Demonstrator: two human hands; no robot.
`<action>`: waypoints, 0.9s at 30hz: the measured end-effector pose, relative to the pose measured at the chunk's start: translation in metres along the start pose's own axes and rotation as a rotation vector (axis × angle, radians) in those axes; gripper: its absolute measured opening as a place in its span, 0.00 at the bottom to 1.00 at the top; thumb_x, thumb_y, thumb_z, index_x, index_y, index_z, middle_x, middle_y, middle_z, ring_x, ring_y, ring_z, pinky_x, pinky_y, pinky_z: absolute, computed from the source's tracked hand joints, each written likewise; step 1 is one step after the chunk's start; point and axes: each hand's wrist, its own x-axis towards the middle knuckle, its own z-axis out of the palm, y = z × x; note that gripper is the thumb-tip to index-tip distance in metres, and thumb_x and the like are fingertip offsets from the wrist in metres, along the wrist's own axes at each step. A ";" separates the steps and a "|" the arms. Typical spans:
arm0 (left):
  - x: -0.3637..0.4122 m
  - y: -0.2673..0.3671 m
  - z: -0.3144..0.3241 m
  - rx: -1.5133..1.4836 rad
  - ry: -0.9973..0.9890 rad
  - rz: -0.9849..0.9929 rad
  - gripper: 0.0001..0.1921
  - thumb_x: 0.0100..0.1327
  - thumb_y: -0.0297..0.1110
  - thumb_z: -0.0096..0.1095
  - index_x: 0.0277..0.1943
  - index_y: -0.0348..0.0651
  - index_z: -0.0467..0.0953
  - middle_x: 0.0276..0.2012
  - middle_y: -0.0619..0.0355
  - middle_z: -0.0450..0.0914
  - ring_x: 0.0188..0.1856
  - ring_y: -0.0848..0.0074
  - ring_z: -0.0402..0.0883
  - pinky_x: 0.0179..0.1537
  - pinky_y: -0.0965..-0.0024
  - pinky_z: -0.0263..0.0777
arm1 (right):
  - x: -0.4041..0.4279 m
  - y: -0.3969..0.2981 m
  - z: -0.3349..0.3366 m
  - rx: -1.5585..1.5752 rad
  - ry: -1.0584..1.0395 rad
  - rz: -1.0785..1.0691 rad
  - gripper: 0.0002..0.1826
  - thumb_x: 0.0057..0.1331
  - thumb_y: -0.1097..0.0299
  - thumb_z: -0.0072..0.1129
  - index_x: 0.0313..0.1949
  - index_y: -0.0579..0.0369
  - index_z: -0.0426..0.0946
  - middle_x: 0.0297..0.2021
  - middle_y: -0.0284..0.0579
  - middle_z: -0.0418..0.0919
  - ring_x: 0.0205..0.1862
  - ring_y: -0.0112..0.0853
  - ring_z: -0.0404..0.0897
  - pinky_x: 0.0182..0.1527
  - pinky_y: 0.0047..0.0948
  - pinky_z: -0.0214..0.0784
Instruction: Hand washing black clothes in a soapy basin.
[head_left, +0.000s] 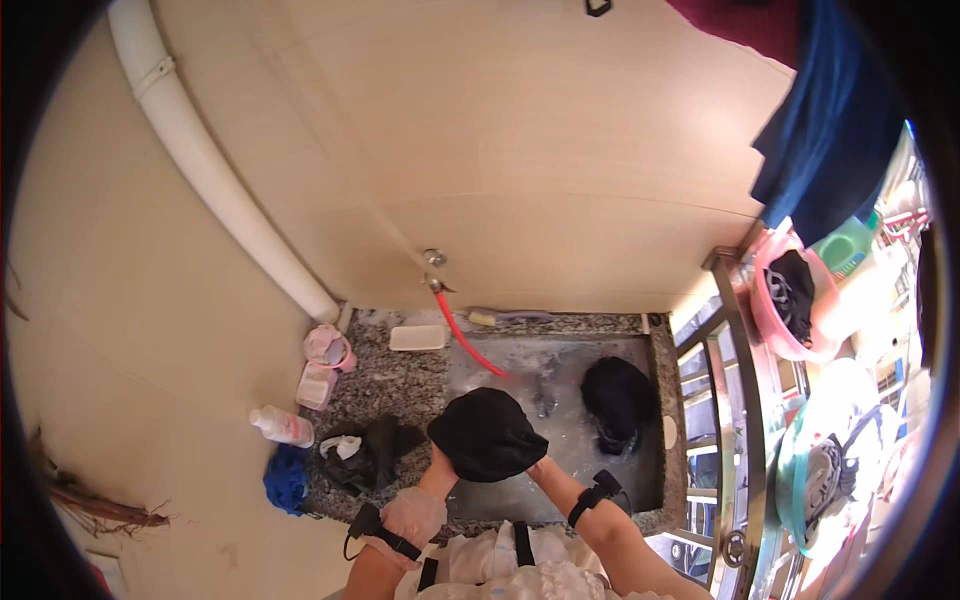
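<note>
A bunched black cloth (487, 435) is held up over the left part of a stone sink (670, 480). My left hand (444, 463) supports it from below on the left, its fingers mostly hidden under the fabric. At the cloth's right lower edge is my right hand (537, 468), also largely covered by it. A second black cloth (616, 401) lies in the wet basin on the right. From the wall tap (435, 279) a red hose (469, 343) runs down into the sink. Dark clothing (367, 457) with a white piece lies on the granite counter, left of my hands.
Behind the sink are a white soap dish (418, 337) and a scrubbing brush (510, 317). A white bottle (282, 427) and blue cloth (286, 478) sit at the counter's left edge. On the right stand a metal railing (739, 390) and a pink basin (825, 322) holding clothes.
</note>
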 end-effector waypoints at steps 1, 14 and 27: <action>-0.004 0.008 -0.006 0.000 0.032 0.001 0.25 0.69 0.49 0.47 0.62 0.42 0.69 0.58 0.54 0.76 0.59 0.63 0.74 0.61 0.59 0.68 | 0.008 0.003 0.003 -0.068 0.013 -0.012 0.35 0.66 0.47 0.55 0.66 0.55 0.62 0.67 0.48 0.62 0.69 0.40 0.60 0.70 0.44 0.50; -0.088 0.162 -0.091 0.364 0.449 0.422 0.24 0.62 0.37 0.50 0.60 0.37 0.69 0.56 0.50 0.76 0.57 0.59 0.75 0.60 0.61 0.67 | 0.128 0.109 0.083 -0.956 -0.140 -0.126 0.34 0.66 0.51 0.57 0.64 0.58 0.63 0.64 0.49 0.66 0.64 0.40 0.66 0.65 0.42 0.58; -0.080 0.194 -0.165 1.117 0.769 0.443 0.25 0.56 0.26 0.50 0.59 0.33 0.68 0.55 0.45 0.75 0.56 0.56 0.75 0.58 0.62 0.67 | 0.106 0.101 0.065 -1.309 -0.125 0.219 0.36 0.61 0.57 0.61 0.66 0.55 0.60 0.64 0.55 0.64 0.64 0.41 0.68 0.64 0.40 0.60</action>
